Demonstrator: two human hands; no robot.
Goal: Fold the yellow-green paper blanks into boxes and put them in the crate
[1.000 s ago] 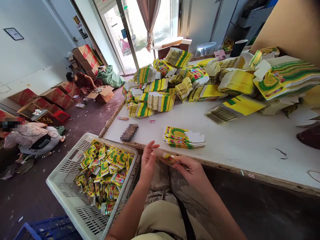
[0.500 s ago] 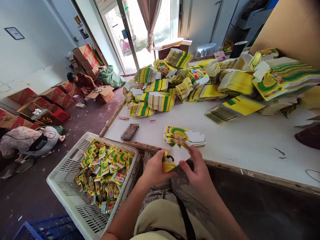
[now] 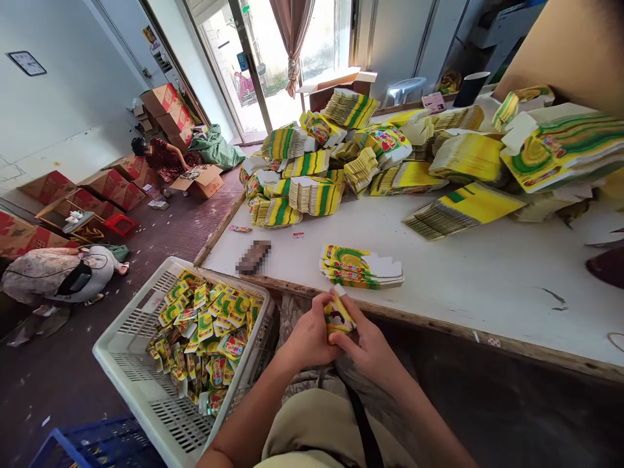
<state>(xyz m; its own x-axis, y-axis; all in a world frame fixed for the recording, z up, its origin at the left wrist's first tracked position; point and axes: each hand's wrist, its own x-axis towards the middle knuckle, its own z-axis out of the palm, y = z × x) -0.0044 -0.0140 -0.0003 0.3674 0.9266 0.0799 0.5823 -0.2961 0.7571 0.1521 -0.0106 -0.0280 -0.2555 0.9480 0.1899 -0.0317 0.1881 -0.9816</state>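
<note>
Head view, and here we are: the left hand (image 3: 311,336) has its fingers curled around a small box (image 3: 340,316), yellow and green with a white flap, and the right hand (image 3: 366,346) grips it from the other side — fingers narrow, thumb pressed in. The box sits between the two hands, just off the wooden edge (image 3: 414,318) of the surface (image 3: 468,279). Right beyond it on that surface lies a short stack of flat cartons (image 3: 358,266), white flaps pointing right. Over to the left of it, a dark object (image 3: 253,257), too blurred to name. Farther back, what a heap of bundled cartons (image 3: 312,195) — piled on one another, with one slanting bundle (image 3: 463,211) lying nearer the front. Down beside the left forearm stands a pale crate (image 3: 121,372), and it holds plenty of small packs (image 3: 205,338); a blue crate (image 3: 102,448) shows at the bottom corner. Across the floor (image 3: 166,240), one person (image 3: 53,273) bends low at the far left, while another person (image 3: 163,159) reaches to an open carton (image 3: 205,181).
</note>
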